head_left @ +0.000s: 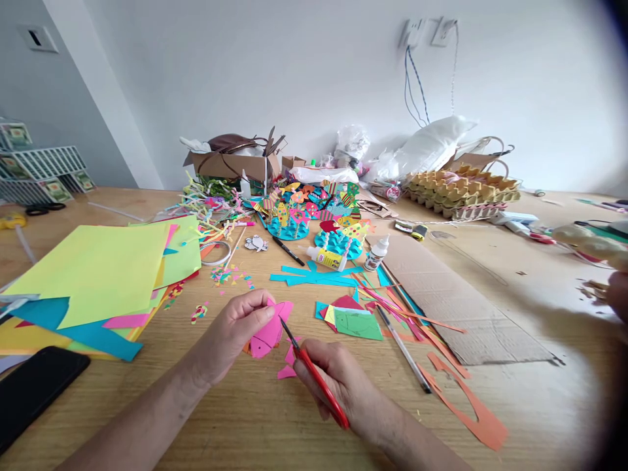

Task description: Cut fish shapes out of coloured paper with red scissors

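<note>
A pink paper fish [266, 339], with an eye and lines drawn on it, is pinched between the thumb and fingers of my left hand [240, 327]. Bits of orange show behind its lower edge. My right hand [338, 383] is wrapped round the handles of red scissors [321, 386], whose blade tips touch the fish's right edge near the tail. Below the blades, pink scraps [287, 366] lie on the table. Right of the hands rests a green paper piece [357, 324] with a drawn outline, on top of red, yellow and blue pieces.
Coloured sheets [93, 261] and a black phone [39, 386] lie left. Glue bottles [377, 254], paper-fish decorations [338, 239] and blue strips [309, 276] stand ahead. At right are cardboard [451, 294], a pen [405, 350], orange scraps [483, 422] and another person's hand [618, 294].
</note>
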### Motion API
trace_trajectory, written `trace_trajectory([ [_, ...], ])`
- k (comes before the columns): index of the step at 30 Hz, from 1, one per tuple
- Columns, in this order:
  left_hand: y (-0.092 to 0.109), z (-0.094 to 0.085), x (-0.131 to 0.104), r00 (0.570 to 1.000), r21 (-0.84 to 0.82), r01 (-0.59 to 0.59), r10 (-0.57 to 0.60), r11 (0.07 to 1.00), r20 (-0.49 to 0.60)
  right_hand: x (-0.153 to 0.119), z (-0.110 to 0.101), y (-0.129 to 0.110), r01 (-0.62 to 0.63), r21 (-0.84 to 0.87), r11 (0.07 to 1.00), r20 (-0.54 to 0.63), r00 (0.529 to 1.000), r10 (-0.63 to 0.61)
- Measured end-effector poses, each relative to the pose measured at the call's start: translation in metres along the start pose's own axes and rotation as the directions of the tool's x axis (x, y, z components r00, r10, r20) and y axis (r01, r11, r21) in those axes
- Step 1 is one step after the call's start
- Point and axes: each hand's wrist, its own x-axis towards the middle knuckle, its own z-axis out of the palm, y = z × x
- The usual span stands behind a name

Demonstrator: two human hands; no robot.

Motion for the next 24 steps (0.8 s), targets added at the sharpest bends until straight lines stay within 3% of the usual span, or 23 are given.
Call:
trace_trajectory([
  [5, -0.003, 0.007, -0.002, 0.997, -0.126, 0.07, -0.071, 0.99, -0.004, 0.001, 0.003, 0.006, -0.082, 0.096, 0.992, 0.026, 0.996, 0.08],
  [13, -0.01, 0.019, -0.005, 0.992, -0.285, 0.127, -0.127, 0.95, 0.019, 0.001, 0.009, 0.007, -0.085, 0.257, 0.963, -0.004, 0.996, 0.089],
  [18, -0.009, 0.022, -0.007, 0.991, -0.289, 0.137, -0.134, 0.948, 0.03, 0.001, 0.01, 0.003, -0.047, 0.32, 0.946, -0.006, 0.999, 0.052],
  [24, -0.007, 0.019, -0.006, 0.99, -0.182, 0.14, -0.136, 0.973, 0.036, 0.0, 0.008, -0.001, -0.05, 0.322, 0.945, 0.0, 0.999, 0.053],
])
